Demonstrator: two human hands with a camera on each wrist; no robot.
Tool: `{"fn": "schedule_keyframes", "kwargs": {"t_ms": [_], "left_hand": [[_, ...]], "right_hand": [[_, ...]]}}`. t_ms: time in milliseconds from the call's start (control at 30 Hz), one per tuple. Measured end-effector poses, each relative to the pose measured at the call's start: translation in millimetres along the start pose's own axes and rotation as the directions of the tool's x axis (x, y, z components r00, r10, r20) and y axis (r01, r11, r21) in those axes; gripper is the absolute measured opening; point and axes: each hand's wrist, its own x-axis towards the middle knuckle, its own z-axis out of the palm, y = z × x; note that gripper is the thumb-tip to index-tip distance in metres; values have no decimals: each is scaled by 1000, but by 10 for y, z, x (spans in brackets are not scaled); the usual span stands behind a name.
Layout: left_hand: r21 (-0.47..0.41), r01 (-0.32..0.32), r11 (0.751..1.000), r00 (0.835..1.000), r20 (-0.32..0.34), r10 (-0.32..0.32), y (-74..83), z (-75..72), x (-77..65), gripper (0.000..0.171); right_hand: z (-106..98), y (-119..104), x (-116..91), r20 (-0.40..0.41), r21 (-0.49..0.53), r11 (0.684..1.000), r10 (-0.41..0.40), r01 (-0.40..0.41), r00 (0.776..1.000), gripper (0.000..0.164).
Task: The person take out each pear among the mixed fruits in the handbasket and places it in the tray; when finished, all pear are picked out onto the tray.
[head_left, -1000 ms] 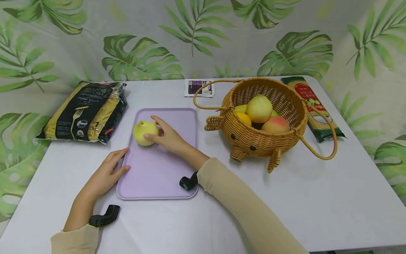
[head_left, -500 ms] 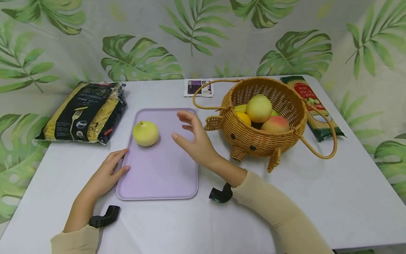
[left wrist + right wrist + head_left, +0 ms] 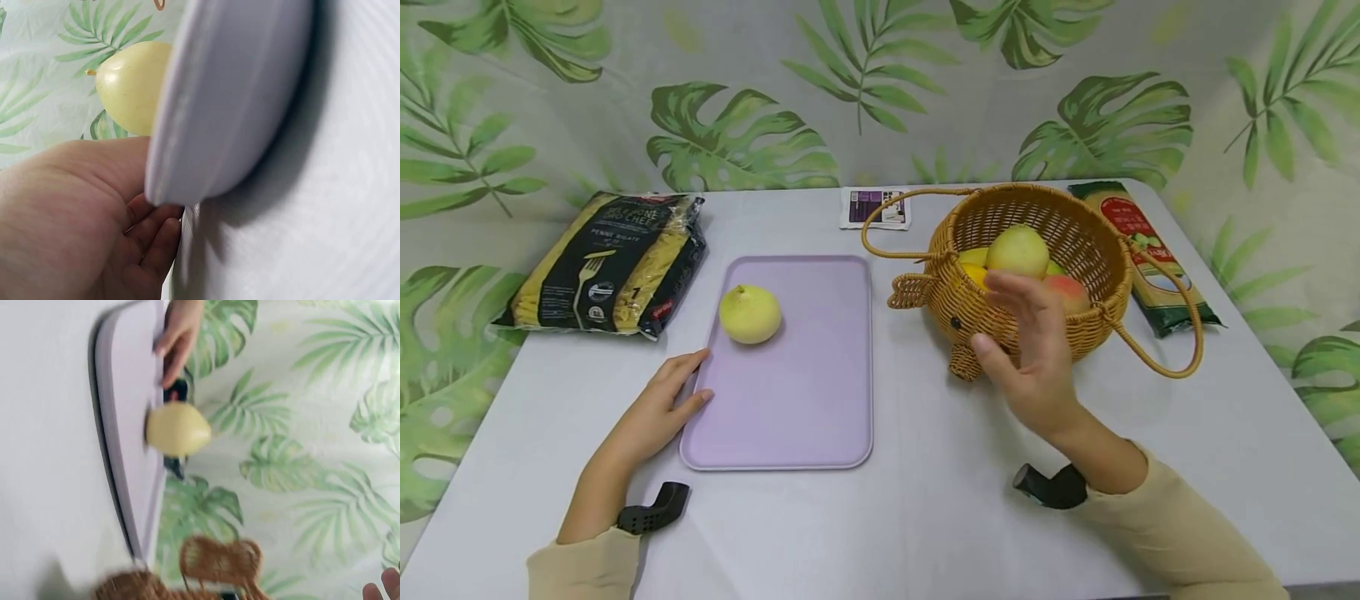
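A pale yellow-green pear (image 3: 750, 314) sits upright on the lilac tray (image 3: 790, 417), near its upper left corner. My left hand (image 3: 655, 412) holds the tray's left rim; in the left wrist view the thumb goes over the edge while the other fingers curl below it. Over the front of the wicker basket (image 3: 958, 308), my right hand (image 3: 1037, 358) hovers with spread, bent fingers and nothing in them. It partly covers a peach (image 3: 1067, 292) and an orange (image 3: 974, 274) inside. Another pear (image 3: 1018, 252) lies on top of that fruit.
A bag of penne (image 3: 602, 262) lies left of the tray. Behind are a small white and purple packet (image 3: 876, 208) and, right of the basket, a green and red package (image 3: 1150, 262). The basket's looped handles (image 3: 1176, 367) stick out at both sides.
My right hand has let go of the pear on the tray and moved right, to the front of the basket. The left hand has stayed at the tray's rim.
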Motion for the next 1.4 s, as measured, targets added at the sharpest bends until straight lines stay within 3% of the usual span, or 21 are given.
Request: {"fn": "schedule_keyframes", "kwargs": {"t_ms": [267, 400, 500, 633, 767, 1233, 1400], "left_hand": [[3, -7, 1000, 1000, -5, 7, -17, 14, -4, 59], [2, -10, 1000, 1000, -11, 10, -22, 16, -2, 59], [2, -2, 1000, 1000, -8, 2, -18, 14, -3, 59], [6, 9, 1000, 1000, -2, -9, -5, 10, -5, 59], [6, 17, 1000, 1000, 1, -17, -5, 10, -7, 60], [0, 10, 1000, 1000, -3, -10, -1, 7, -5, 59], [1, 13, 1000, 1000, -1, -13, 13, 0, -7, 59]], "right_hand": [[-526, -87, 308, -65, -194, 980, 31, -43, 997, 47], [-663, -135, 517, -43, -295, 950, 94, -103, 995, 46], [-754, -100, 631, -18, -381, 906, 194, -186, 981, 50], [-901, 101, 710, 23, -490, 815, 366, -308, 930, 59], [-983, 310, 744, 71, -525, 756, 496, -390, 865, 65], [-1114, 639, 801, 170, -573, 653, 685, -495, 708, 78], [-1131, 704, 821, 207, -584, 641, 712, -499, 671, 79]]}}
